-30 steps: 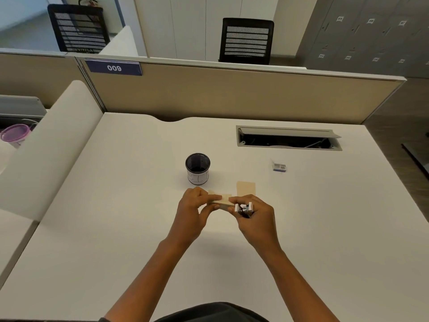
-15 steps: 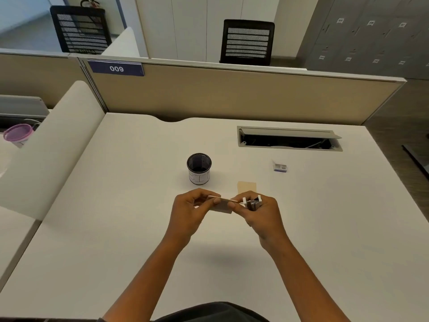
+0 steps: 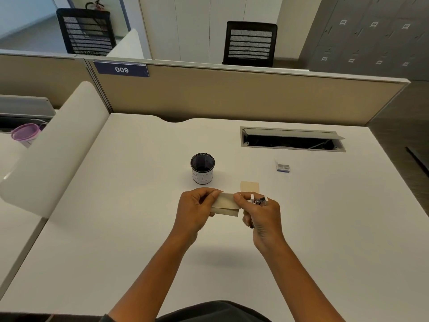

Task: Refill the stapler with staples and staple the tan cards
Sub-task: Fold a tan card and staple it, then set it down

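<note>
White desk (image 3: 139, 228), cubicle partition behind it, lockers and chairs beyond. At its middle the left hand (image 3: 195, 212) pinches the left end of the cards (image 3: 225, 203), held just above the desk. The right hand (image 3: 262, 217) is curled round the stapler (image 3: 257, 201), its thumb touching the cards' right end; whether that edge sits inside the stapler's mouth cannot be told. Another card (image 3: 249, 187) lies flat at 12 o'clock from the stapler, just beyond it. A staple box (image 3: 283, 168) rests at 2 o'clock, well apart, and a cup (image 3: 202, 168) at 11 o'clock from the hands.

Risks, as I judge them: the cards are fanned, lower one sticking out, so a squeeze now could catch only one sheet. Held in the air with a light pinch, the stack may twist or slip when the stapler bites. A staple set too near the edge could tear out. The card on the desk may be left unstapled.
</note>
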The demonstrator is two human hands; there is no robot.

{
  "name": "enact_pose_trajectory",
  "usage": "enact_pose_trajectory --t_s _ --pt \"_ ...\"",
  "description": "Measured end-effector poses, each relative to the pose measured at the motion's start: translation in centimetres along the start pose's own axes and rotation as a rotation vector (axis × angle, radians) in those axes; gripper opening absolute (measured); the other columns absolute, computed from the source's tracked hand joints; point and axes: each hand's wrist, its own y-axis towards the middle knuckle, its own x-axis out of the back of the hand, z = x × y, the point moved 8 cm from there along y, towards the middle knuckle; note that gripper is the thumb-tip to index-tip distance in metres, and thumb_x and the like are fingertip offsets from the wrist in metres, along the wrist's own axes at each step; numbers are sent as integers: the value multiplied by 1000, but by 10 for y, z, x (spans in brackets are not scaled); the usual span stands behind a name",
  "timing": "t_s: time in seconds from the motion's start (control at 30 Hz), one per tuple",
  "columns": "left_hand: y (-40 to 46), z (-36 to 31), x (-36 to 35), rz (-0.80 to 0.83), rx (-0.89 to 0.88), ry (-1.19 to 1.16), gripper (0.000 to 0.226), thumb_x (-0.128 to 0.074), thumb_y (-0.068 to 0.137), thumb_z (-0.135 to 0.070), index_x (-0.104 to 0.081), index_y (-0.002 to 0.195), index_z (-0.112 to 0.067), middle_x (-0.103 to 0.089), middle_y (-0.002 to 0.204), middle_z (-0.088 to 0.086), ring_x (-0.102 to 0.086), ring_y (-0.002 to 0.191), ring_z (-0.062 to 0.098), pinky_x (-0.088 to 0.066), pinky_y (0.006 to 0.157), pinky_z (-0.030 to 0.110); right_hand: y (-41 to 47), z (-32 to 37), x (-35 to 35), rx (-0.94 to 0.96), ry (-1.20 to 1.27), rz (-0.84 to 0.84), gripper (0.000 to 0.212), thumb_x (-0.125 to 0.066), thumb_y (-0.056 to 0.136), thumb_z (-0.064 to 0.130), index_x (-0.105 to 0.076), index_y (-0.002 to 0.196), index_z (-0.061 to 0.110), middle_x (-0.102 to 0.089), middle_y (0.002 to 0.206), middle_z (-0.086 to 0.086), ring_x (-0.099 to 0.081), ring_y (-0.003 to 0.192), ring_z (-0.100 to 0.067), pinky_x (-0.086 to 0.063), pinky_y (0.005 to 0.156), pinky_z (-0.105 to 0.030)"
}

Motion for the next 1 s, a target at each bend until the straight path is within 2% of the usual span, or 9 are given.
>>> enact_pose_trajectory --t_s 0.17,0.27,0.37,0.43,0.53,0.7,0.8,0.87,1.0 --pt "1 4 8 2 -16 -15 19 -81 94 -9 -83 87 -26 -82 79 -8 -70 62 3 -55 56 17 3 -7 -2 -89 0 50 12 -91 78 21 -84 84 14 -60 61 -6 -41 46 -15 -33 44 -27" --pt "3 10 21 -88 10 -65 13 -83 91 -8 -85 89 -21 -83 79 -1 -73 67 9 -57 57 19 3 -14 -3 -173 1 139 19 -88 83 31 -83 93 16 -71 77 -9 -45 53 -17 -37 53 -32" --pt "5 16 35 -187 41 -147 7 -83 92 -8 -85 96 -12 -85 85 4 -76 71 15 -60 59 23 -1 -26 -5 -300 -4 233 40 -71 97 41 -74 113 5 -76 95 -10 -55 68 -16 -47 62 -31" --pt "5 16 40 -225 35 -162 7 -83 92 -9 -85 95 -15 -85 84 -1 -77 71 13 -61 60 23 -10 -35 -8 -385 41 311 47 -55 106 43 -70 120 1 -73 96 -11 -58 77 -19 -50 68 -33" --pt "4 13 41 -254 17 -167 12 -83 92 -10 -84 93 -22 -84 82 -10 -79 74 9 -63 61 23 -26 -41 -17 -407 35 414 49 -48 110 39 -66 128 -2 -71 100 -11 -61 87 -21 -52 75 -35" --pt "-1 6 35 -277 -32 -170 16 -84 91 -10 -83 92 -26 -83 80 -14 -78 72 5 -61 59 19 -38 -36 -37 -319 72 467 44 -53 107 33 -69 129 -2 -74 106 -12 -66 93 -20 -56 84 -34" --pt "-4 5 31 -285 -59 -119 10 -84 92 -13 -85 99 -19 -83 80 -16 -79 77 3 -60 60 17 -39 -32 -43 -294 142 462 39 -59 104 29 -72 126 0 -75 112 -16 -67 96 -23 -60 88 -36" --pt "-6 4 30 -295 -83 -80 13 -84 92 -14 -85 105 -12 -82 84 -17 -79 79 3 -60 61 16 -39 -30 -45 -293 180 457 37 -65 100 28 -74 123 0 -74 115 -17 -65 98 -26 -58 90 -39" --pt "-9 -2 31 -306 -147 -19 12 -84 92 -14 -85 104 -13 -80 81 -22 -79 80 3 -62 64 18 -39 -32 -47 -326 246 424 43 -74 91 27 -72 123 -2 -72 117 -18 -62 101 -28 -57 89 -38"
